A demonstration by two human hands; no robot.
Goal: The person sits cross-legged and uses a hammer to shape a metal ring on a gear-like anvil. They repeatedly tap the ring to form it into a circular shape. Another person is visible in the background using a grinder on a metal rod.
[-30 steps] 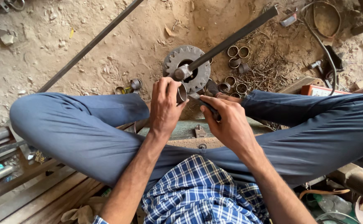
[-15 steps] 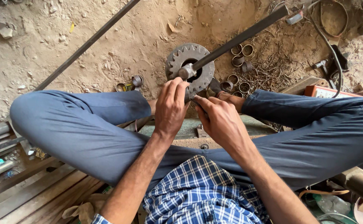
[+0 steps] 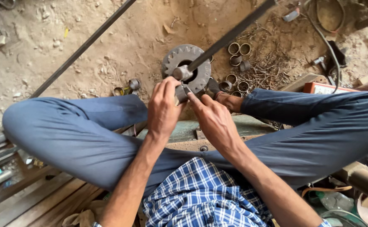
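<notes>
A small grey metal piece [image 3: 181,93] is held between both hands just below a toothed gear wheel [image 3: 187,67], which lies on the sandy floor [image 3: 121,42] between the seated person's knees. The left hand [image 3: 163,111] is closed around the piece from the left, while the right hand [image 3: 215,122] is only partly closed, its extended fingers [image 3: 194,101] pressed against the piece's right side. A long dark bar [image 3: 230,35] is seen running from the gear's hub toward the upper right, with short metal rings [image 3: 239,49] scattered on the floor just beside it.
</notes>
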